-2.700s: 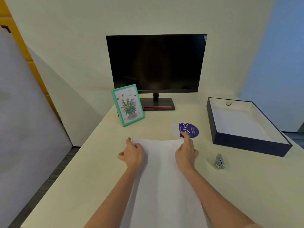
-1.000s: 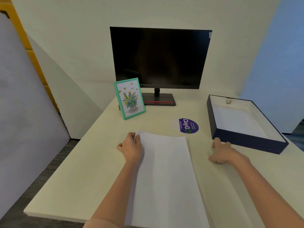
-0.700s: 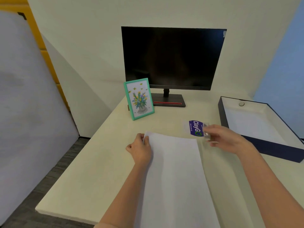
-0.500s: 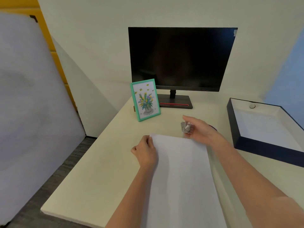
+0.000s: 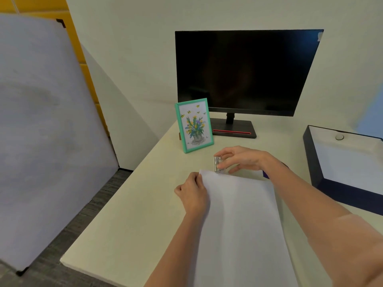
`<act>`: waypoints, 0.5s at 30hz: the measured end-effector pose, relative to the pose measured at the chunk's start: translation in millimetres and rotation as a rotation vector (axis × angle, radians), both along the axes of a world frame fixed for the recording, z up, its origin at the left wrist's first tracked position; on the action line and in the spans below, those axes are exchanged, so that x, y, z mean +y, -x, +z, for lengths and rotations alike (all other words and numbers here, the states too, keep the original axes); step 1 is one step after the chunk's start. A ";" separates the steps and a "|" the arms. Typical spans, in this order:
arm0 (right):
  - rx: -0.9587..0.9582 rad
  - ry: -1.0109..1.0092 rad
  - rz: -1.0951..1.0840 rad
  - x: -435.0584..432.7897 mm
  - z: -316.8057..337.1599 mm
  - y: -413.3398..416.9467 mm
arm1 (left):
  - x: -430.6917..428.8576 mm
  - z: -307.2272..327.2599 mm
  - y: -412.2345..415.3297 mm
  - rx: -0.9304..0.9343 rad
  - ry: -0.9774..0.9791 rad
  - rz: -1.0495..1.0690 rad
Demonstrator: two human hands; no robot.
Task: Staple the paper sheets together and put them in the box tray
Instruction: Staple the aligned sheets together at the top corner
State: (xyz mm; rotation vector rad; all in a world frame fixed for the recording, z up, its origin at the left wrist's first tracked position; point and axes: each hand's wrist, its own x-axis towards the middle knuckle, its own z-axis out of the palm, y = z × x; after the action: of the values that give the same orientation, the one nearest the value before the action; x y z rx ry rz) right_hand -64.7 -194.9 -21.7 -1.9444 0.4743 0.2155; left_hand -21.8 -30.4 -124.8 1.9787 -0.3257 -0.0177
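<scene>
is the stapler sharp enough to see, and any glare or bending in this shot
Head view: the stapler in the right hand is small and slightly soft; the monitor is dark with only faint reflections; wide-angle bending shows at the box tray and frame edges.

paper sheets [image 5: 240, 220] front-centre | frame [image 5: 194, 125] behind | box tray [image 5: 310, 154] right (monitor [image 5: 244, 71] rearmost)

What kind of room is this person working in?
Probably an office or study desk: a dark monitor stands at the back, a framed flower picture beside it, and a navy box tray for papers lies at the right.
</scene>
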 end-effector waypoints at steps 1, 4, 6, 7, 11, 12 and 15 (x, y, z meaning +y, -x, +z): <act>0.007 0.037 0.003 -1.7 1.7 0.4 | 0.8 1.7 1.0 0.003 0.003 -0.002; 0.054 0.100 0.036 -4.6 4.0 -0.9 | 2.4 6.7 3.8 0.033 0.017 -0.003; 0.085 0.130 0.055 -4.3 3.0 -3.3 | 3.1 8.2 4.7 0.047 0.015 0.002; 0.091 0.137 0.059 -3.5 2.1 -5.3 | 3.3 8.3 4.9 0.046 0.013 0.003; 0.116 0.121 0.082 2.1 -1.2 -14.6 | 1.7 4.9 2.3 0.040 0.020 -0.002; 0.125 0.109 0.083 3.7 -2.0 -16.6 | 1.1 3.1 0.7 0.024 0.012 -0.003; 0.115 0.066 0.061 7.6 -5.4 -21.0 | 0.5 1.0 -1.6 -0.007 0.004 -0.002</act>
State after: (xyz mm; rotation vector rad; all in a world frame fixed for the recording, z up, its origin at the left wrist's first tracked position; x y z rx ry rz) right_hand -43.7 -187.3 -27.1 -2.0201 0.5037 0.3561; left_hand -20.2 -30.0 -123.8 1.9750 -0.3323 -0.0119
